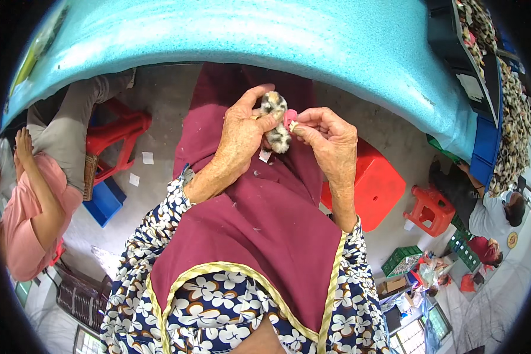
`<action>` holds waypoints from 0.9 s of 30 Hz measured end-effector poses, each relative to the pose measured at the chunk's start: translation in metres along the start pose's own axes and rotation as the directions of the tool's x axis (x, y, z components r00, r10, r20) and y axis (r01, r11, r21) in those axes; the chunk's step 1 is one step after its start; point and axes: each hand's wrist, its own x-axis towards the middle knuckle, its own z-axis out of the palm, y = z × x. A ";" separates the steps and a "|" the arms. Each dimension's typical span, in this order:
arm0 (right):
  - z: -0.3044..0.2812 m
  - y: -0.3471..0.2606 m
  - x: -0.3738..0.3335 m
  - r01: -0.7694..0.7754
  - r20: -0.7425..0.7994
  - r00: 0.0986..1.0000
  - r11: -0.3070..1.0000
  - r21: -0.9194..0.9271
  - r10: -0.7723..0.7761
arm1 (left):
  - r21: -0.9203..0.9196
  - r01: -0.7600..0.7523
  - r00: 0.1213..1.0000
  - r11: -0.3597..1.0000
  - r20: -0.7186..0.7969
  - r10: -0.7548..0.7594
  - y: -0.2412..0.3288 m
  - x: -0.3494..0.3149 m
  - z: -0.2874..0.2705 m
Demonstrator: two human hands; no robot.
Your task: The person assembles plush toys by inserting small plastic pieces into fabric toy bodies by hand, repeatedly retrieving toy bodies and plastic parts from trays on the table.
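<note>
My left hand (pixel 239 131) is closed around a small furry plush piece (pixel 278 140), mottled white, black and tan, above my lap. Its upper end (pixel 274 101) shows past my left thumb. At the plush piece's right side is a small pink piece (pixel 290 117), which my right hand (pixel 334 138) pinches between thumb and fingers along with a whitish bit. I cannot tell whether the pink piece is joined to the plush. A white tag (pixel 265 156) hangs under the plush piece.
A maroon apron (pixel 248 206) covers my lap. Ahead curves a turquoise table edge (pixel 265 35). Red stools (pixel 376 186) stand at both sides. Far right, a blue bin (pixel 485 150) sits near heaped mottled furry pieces (pixel 512 130). People sit left (pixel 44 206) and far right.
</note>
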 end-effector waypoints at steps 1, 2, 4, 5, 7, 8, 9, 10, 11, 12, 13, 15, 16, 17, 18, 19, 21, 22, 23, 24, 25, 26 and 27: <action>0.000 -0.001 0.000 -0.015 0.008 1.000 0.999 -0.029 0.015 | 0.004 0.004 1.000 1.000 -0.009 -0.004 0.000 0.000 0.001; 0.001 -0.001 0.000 -0.029 0.016 0.999 0.998 -0.058 0.030 | 0.009 0.008 1.000 1.000 -0.018 -0.008 0.000 0.000 0.000; 0.000 0.001 0.001 -0.029 0.033 0.999 0.997 -0.066 0.032 | 0.023 0.010 1.000 1.000 -0.015 -0.010 -0.004 0.002 -0.003; 0.000 0.002 0.001 -0.028 0.045 0.999 0.997 -0.069 0.031 | 0.043 0.012 1.000 0.999 -0.008 -0.012 -0.006 0.003 -0.005; 0.001 0.004 0.001 -0.046 0.035 0.998 0.998 -0.050 0.048 | 0.047 0.013 1.000 0.999 -0.007 -0.012 -0.005 0.003 -0.005; 0.002 0.005 0.001 -0.061 0.023 0.998 0.998 -0.027 0.062 | 0.055 0.012 1.000 0.998 -0.004 -0.012 -0.005 0.003 -0.004; 0.002 0.005 0.001 -0.063 0.025 0.998 0.998 -0.030 0.063 | 0.052 0.013 1.000 0.999 -0.006 -0.013 -0.005 0.003 -0.004; 0.001 0.005 0.002 -0.081 0.036 0.996 0.996 -0.026 0.082 | 0.055 0.010 1.000 0.998 -0.004 -0.010 -0.006 0.004 -0.004; 0.001 0.005 0.002 -0.100 0.047 0.994 0.995 -0.022 0.101 | 0.057 0.006 1.000 0.998 -0.002 -0.006 -0.006 0.004 -0.005; 0.001 0.005 0.002 -0.102 0.047 0.994 0.994 -0.025 0.103 | 0.055 0.008 1.000 0.998 -0.002 -0.008 -0.006 0.005 -0.004; 0.000 0.007 0.002 -0.094 0.040 0.995 0.996 -0.007 0.094 | 0.061 0.009 1.000 0.998 0.002 -0.010 -0.006 0.005 -0.004; 0.000 0.009 0.002 -0.087 0.034 0.996 0.996 0.010 0.086 | 0.066 0.012 1.000 0.998 0.006 -0.012 -0.007 0.005 -0.005; 0.000 0.011 0.003 -0.101 0.039 0.994 0.994 0.030 0.100 | 0.068 0.014 1.000 0.998 0.013 -0.015 -0.007 0.006 -0.005; -0.001 0.011 0.003 -0.116 0.044 0.992 0.992 0.050 0.114 | 0.071 0.016 1.000 0.997 0.020 -0.017 -0.008 0.006 -0.005; -0.002 0.012 0.003 -0.117 0.045 0.992 0.992 0.049 0.115 | 0.069 0.017 1.000 0.997 0.019 -0.018 -0.008 0.006 -0.005; -0.002 0.013 0.004 -0.141 0.059 0.989 0.988 0.058 0.137 | 0.071 0.021 0.999 0.997 0.024 -0.023 -0.008 0.005 -0.006; -0.005 0.014 0.005 -0.165 0.072 0.984 0.984 0.065 0.160 | 0.071 0.027 0.999 0.997 0.029 -0.029 -0.008 0.005 -0.006; -0.006 0.014 0.006 -0.149 0.080 0.986 0.987 0.051 0.145 | 0.041 0.038 0.998 0.998 0.042 -0.039 -0.008 0.005 -0.006; -0.007 0.015 0.007 -0.133 0.088 0.988 0.990 0.038 0.129 | 0.011 0.049 0.997 0.999 0.055 -0.049 -0.008 0.004 -0.006; -0.007 0.015 0.007 -0.133 0.089 0.988 0.990 0.038 0.130 | 0.011 0.049 0.997 0.999 0.054 -0.050 -0.009 0.004 -0.006; -0.007 0.016 0.007 -0.133 0.087 0.988 0.990 0.038 0.129 | 0.022 0.038 0.998 0.999 0.050 -0.039 -0.009 0.004 -0.005; -0.007 0.016 0.007 -0.132 0.085 0.988 0.991 0.038 0.129 | 0.034 0.026 0.999 0.999 0.045 -0.028 -0.010 0.004 -0.005; -0.006 0.015 0.007 -0.133 0.084 0.988 0.990 0.037 0.129 | 0.033 0.027 0.999 0.999 0.046 -0.029 -0.010 0.004 -0.005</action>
